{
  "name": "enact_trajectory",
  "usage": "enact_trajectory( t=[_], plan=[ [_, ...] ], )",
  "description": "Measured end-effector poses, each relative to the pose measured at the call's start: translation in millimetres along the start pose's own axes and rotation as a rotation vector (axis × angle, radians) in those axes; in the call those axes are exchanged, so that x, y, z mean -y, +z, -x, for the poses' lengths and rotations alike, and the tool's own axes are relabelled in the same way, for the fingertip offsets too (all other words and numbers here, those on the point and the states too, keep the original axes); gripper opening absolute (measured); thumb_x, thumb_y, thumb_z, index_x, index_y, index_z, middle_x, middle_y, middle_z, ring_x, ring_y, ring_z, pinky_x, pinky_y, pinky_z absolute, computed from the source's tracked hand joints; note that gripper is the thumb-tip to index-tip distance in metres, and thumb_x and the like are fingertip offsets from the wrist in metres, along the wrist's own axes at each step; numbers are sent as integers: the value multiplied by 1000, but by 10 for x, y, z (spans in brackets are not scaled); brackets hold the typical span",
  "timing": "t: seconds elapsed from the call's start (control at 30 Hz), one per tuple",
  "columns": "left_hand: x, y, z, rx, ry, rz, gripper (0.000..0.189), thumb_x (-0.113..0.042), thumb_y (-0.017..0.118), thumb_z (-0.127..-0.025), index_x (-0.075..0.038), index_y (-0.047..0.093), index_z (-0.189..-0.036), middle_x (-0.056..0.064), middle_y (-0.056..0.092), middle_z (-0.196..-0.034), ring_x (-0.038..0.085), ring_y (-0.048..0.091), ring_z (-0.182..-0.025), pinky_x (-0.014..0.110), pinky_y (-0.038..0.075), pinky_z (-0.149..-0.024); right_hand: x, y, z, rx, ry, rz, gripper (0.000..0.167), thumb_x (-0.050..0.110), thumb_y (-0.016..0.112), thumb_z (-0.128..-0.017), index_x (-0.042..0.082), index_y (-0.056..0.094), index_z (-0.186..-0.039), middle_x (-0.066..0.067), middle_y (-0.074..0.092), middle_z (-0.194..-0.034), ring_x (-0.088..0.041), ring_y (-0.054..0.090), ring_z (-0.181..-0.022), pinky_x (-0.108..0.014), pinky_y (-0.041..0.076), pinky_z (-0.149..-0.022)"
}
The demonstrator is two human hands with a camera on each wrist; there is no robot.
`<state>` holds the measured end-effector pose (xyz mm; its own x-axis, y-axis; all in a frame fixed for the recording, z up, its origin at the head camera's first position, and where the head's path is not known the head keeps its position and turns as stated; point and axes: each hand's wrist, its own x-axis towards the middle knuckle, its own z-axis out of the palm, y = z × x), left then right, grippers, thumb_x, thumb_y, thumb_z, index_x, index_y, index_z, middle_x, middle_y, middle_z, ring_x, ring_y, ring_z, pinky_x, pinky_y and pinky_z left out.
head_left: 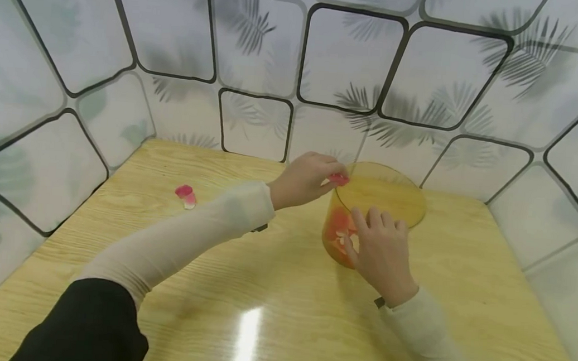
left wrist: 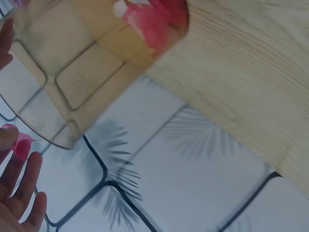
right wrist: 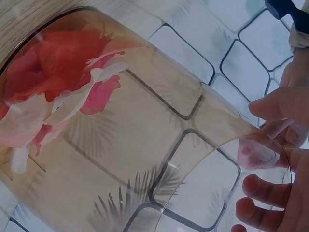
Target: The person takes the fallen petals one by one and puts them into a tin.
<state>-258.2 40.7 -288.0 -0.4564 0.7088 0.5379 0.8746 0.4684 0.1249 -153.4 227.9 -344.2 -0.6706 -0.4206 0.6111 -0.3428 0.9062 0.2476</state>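
A clear amber-tinted jar (head_left: pixel 408 197) stands on the table, red, pink and white petals (head_left: pixel 337 228) gathered at its bottom. At the left side of its rim, my left hand (head_left: pixel 305 180) pinches a small pink petal (head_left: pixel 339 179) between thumb and fingertips. That same petal (left wrist: pixel 21 146) hangs beside the jar's mouth in the left wrist view. My right hand (head_left: pixel 384 248) is at the jar's near side, fingertips right at the rim and thumb spread apart over the wall. In the right wrist view, the petals (right wrist: pixel 67 58) show through the wall.
Two loose pink-and-white petals (head_left: pixel 186 194) lie on the wooden table (head_left: pixel 199 308), left of my left forearm. A pale wall covering (head_left: pixel 253 122) with dark outlined shapes and leaf prints surrounds the table at the back and sides, close behind the jar.
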Motion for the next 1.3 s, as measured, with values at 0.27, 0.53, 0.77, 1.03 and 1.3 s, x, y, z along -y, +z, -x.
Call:
enact_trajectory(
  t=[0.27, 0.53, 0.77, 1.03, 1.3],
  plan=[
    [-125, 148, -186, 208, -70, 78, 27, -20, 62, -91, -13, 63, -117, 0, 66, -115, 15, 62, -106, 28, 48, -94, -6, 0, 6, -12, -6, -8, 48, 33, 77, -68, 8, 56, -103, -11, 51, -75, -29, 49, -61, -35, 31, -49],
    [-117, 335, -226, 335, -65, 138, 29, -26, 48, -98, -16, 59, -123, -3, 62, -125, 12, 54, -119, 27, 38, -106, -15, 14, 16, -2, -10, -4, 49, 36, 77, -69, 7, 55, -101, -11, 52, -74, -30, 51, -62, -37, 34, -50],
    [-109, 438, -171, 296, -66, 132, 30, -24, 42, -100, -20, 61, -123, -6, 64, -124, 13, 54, -119, 34, 30, -111, -11, 18, 11, -2, -4, -15, 49, 36, 76, -70, 7, 56, -103, -12, 52, -75, -31, 53, -63, -38, 35, -50],
    [-129, 474, -130, 229, -99, 160, 31, -26, 43, -99, -20, 60, -125, -6, 63, -126, 13, 54, -120, 31, 31, -111, -10, 27, 9, 11, -9, -6, 52, 37, 75, -70, 7, 55, -108, -12, 51, -73, -31, 52, -62, -37, 34, -49],
    [-158, 402, 44, 69, -137, 123, 32, -26, 50, -97, -14, 56, -126, 2, 59, -128, 17, 53, -121, 30, 39, -106, -24, 17, -8, 6, -11, -12, 49, 35, 77, -69, 6, 56, -102, -12, 52, -73, -31, 51, -61, -36, 33, -48]
  ],
)
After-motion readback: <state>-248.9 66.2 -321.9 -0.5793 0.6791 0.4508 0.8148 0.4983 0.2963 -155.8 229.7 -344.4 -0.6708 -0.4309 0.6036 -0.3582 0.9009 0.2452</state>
